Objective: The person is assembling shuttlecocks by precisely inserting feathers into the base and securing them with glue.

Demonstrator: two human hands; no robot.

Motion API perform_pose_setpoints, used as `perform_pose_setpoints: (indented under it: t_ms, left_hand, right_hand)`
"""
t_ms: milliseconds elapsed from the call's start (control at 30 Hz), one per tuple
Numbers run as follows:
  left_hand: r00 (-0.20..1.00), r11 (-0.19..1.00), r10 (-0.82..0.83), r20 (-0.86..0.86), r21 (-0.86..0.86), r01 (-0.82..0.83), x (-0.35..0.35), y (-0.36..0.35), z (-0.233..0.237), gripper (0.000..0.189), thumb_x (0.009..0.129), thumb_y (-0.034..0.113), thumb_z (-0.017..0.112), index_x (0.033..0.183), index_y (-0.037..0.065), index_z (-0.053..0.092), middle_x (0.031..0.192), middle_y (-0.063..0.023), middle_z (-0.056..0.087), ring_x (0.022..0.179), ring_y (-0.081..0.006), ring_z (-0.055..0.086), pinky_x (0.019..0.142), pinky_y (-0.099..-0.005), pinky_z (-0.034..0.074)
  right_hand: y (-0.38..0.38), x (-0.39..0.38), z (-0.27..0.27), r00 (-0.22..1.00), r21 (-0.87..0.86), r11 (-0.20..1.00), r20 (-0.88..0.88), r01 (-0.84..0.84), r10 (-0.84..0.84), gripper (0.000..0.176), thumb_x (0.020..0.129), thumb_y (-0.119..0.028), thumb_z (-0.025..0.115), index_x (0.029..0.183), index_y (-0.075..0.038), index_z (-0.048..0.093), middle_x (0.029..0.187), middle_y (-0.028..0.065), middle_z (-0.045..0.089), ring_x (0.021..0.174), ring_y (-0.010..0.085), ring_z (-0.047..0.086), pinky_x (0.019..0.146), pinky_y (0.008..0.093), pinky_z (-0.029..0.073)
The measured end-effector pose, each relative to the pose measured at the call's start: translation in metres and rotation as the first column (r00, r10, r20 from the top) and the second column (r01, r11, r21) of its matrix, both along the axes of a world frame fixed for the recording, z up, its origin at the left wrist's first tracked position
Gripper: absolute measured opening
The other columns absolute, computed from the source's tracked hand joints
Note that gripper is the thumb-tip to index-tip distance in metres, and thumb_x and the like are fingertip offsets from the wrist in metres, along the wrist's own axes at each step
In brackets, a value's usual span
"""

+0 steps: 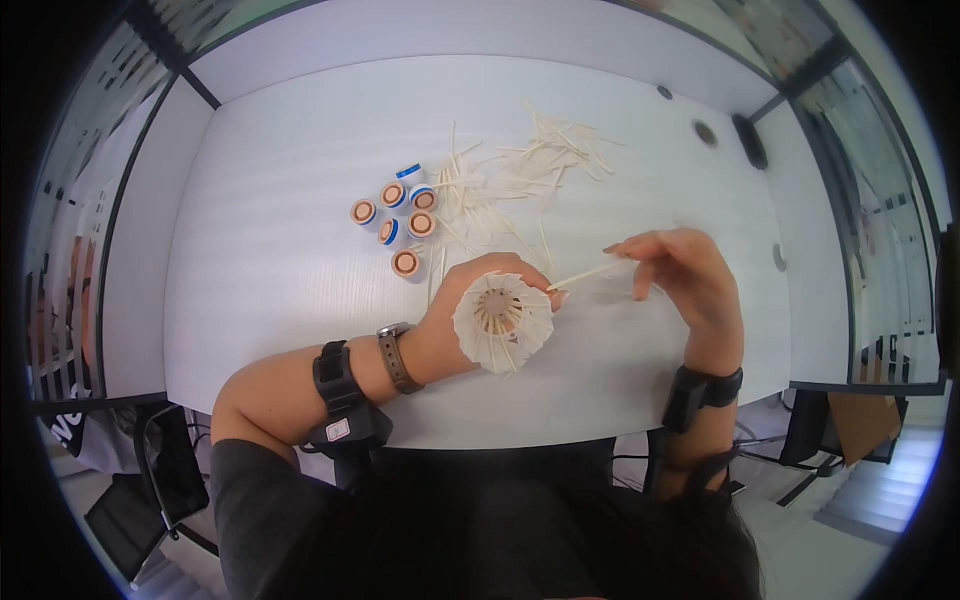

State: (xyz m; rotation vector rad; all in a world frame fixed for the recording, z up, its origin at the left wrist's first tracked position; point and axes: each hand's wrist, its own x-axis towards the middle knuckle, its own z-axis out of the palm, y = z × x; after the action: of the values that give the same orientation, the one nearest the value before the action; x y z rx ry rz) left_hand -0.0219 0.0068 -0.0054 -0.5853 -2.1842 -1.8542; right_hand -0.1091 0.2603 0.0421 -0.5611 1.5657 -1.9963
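My left hand (453, 307) is closed around a shuttlecock (503, 322) with a flared white skirt. Its open end faces up, showing pale shafts converging on a round base inside. A thin cream-coloured stick (585, 277) slants up and right from the left fingertips toward my right hand (690, 272). The thumb and fingers of the right hand are bent around the stick's far end, and both hands are above the table. Most of the left fingers are hidden behind the skirt.
Several white cylinders with blue bands and tan ringed tops (405, 264) cluster on the white table (270, 200), left of centre. Loose cream sticks (490, 215) lie scattered beside and behind them. Raised panels (480, 32) border the table, with a dark oblong object (749, 141) at back right.
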Motion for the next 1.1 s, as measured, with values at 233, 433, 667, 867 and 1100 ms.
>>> perform_pose_setpoints:
  t_ms: [233,433,667,867,1100]
  left_hand:
    - [0.995,0.991,-0.041,0.088,0.132,0.029,0.002,0.0,-0.005,0.014,0.088,0.015,0.075,0.084,0.009,0.063,0.073,0.0014,0.057,0.063,-0.0066,0.049,0.056,-0.0236,0.04]
    - [0.998,0.995,-0.033,0.05,0.091,0.029,0.0,-0.001,-0.005,0.012,0.09,0.013,0.073,0.088,0.008,0.062,0.074,0.0014,0.057,0.064,-0.0064,0.049,0.057,-0.0232,0.041]
    - [0.995,0.992,-0.047,0.083,0.117,0.037,0.0,-0.002,-0.002,0.012,0.091,0.014,0.072,0.089,0.008,0.061,0.077,0.0014,0.057,0.067,-0.0057,0.051,0.06,-0.0221,0.043]
    - [0.994,0.989,-0.071,0.088,0.135,0.059,0.0,-0.003,-0.004,0.013,0.091,0.014,0.072,0.089,0.008,0.06,0.078,0.0002,0.058,0.069,-0.0061,0.052,0.061,-0.0226,0.043]
    - [0.983,0.985,-0.108,0.149,0.153,0.085,0.0,-0.007,-0.002,0.015,0.084,0.008,0.076,0.094,0.005,0.065,0.089,-0.003,0.065,0.08,-0.0097,0.06,0.073,-0.0245,0.049]
  right_hand:
    - [-0.005,0.002,-0.001,0.997,-0.096,0.995,0.066,-0.034,0.04,0.031,0.094,-0.015,0.056,0.115,0.006,0.064,0.116,0.0242,0.067,0.098,0.0266,0.069,0.077,0.0323,0.057]
    - [-0.019,0.008,0.003,0.993,0.127,0.992,0.119,-0.016,0.0,0.033,0.094,-0.014,0.059,0.122,0.004,0.061,0.114,0.0196,0.068,0.098,0.0207,0.068,0.074,0.0294,0.058]
    - [-0.032,0.02,0.001,0.971,0.22,0.953,0.169,-0.207,0.172,0.028,0.088,-0.006,0.07,0.114,0.004,0.066,0.094,0.0115,0.071,0.062,0.0088,0.063,0.052,0.0187,0.046]
    - [-0.035,0.025,0.011,0.972,0.408,0.886,0.168,-0.223,0.167,0.021,0.087,-0.014,0.075,0.096,0.004,0.068,0.065,0.0062,0.066,0.048,0.0099,0.062,0.038,0.0186,0.04]
    - [-0.031,0.022,0.01,0.99,0.324,0.942,0.13,-0.089,0.049,0.016,0.093,-0.013,0.067,0.09,0.003,0.068,0.067,0.0087,0.067,0.05,0.012,0.064,0.038,0.0194,0.042]
